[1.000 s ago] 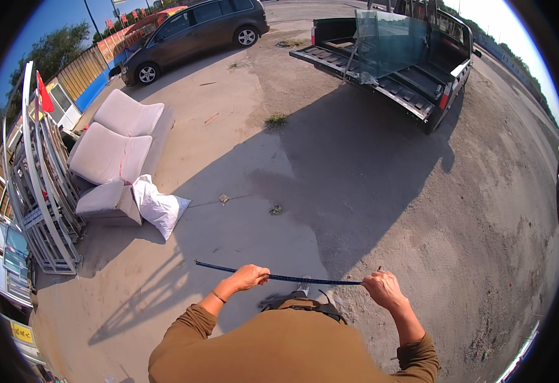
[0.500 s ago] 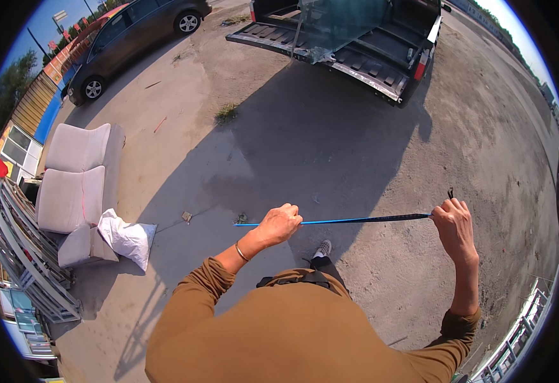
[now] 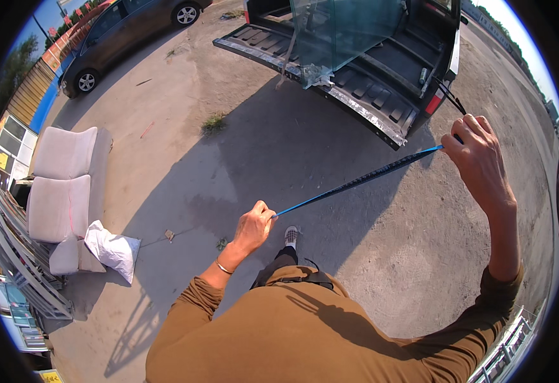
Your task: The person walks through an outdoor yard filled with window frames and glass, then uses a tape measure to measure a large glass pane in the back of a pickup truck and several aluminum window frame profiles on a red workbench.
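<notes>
While the left hand [image 3: 254, 226] is holding one end of a blue-and-black strap [image 3: 362, 186] in curled fingers, the right hand [image 3: 477, 153] is gripping it farther along in a clenched fist. Between them, the strap is running straight on a slant above the ground [image 3: 381, 274], and a dark loose end is sticking out beyond the right fist. Below, a light shoe [image 3: 291, 236] is showing. Ahead, a pickup truck is standing with its tailgate [image 3: 375, 96] lowered, glass sheets [image 3: 349, 38] resting on edge there. Leftward, a white sack [image 3: 110, 246] is lying against a pale sofa [image 3: 62, 185]; metal frames [image 3: 27, 274] are standing nearby, and a dark car [image 3: 117, 38] is sitting farther back.
</notes>
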The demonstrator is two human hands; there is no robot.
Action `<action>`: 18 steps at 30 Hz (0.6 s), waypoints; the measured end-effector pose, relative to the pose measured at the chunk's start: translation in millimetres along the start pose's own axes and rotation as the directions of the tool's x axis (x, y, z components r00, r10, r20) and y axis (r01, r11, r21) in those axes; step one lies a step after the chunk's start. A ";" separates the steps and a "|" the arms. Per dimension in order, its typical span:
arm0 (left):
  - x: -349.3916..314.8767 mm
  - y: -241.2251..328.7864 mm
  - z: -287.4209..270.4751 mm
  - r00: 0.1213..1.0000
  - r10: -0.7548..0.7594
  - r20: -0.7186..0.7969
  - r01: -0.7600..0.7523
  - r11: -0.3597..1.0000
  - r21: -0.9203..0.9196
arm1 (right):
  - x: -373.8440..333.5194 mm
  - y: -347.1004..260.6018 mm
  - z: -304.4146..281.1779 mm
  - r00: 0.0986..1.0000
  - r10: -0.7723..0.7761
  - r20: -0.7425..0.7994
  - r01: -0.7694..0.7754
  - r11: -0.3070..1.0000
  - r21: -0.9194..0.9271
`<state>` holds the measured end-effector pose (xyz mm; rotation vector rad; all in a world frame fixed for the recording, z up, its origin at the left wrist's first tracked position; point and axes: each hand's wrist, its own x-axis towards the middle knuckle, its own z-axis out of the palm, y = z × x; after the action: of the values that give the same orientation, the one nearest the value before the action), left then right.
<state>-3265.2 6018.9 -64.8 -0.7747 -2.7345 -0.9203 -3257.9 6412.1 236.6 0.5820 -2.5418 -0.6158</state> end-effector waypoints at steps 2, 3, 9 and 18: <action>36.2 -15.0 10.5 1.000 -0.011 -0.024 0.011 1.000 0.011 | 29.1 20.6 10.9 0.999 -0.008 -0.041 0.007 1.000 -0.027; 60.0 -19.6 11.9 1.000 0.009 -0.029 -0.008 1.000 0.025 | 41.6 27.8 15.2 0.998 -0.006 -0.059 0.004 0.999 -0.046; 197.3 -24.0 32.6 0.987 0.160 -0.011 -0.160 0.987 0.008 | 98.1 102.0 34.1 0.996 0.016 -0.090 -0.039 0.965 -0.260; 389.6 -33.9 82.9 0.967 0.241 -0.083 -0.238 0.970 0.046 | 172.4 222.6 114.3 0.968 -0.001 -0.253 0.001 1.000 0.001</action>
<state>-3614.2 6211.1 -32.1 -1.0062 -2.5044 -0.8305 -3520.0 6543.7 315.9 0.6201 -2.3033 -0.5049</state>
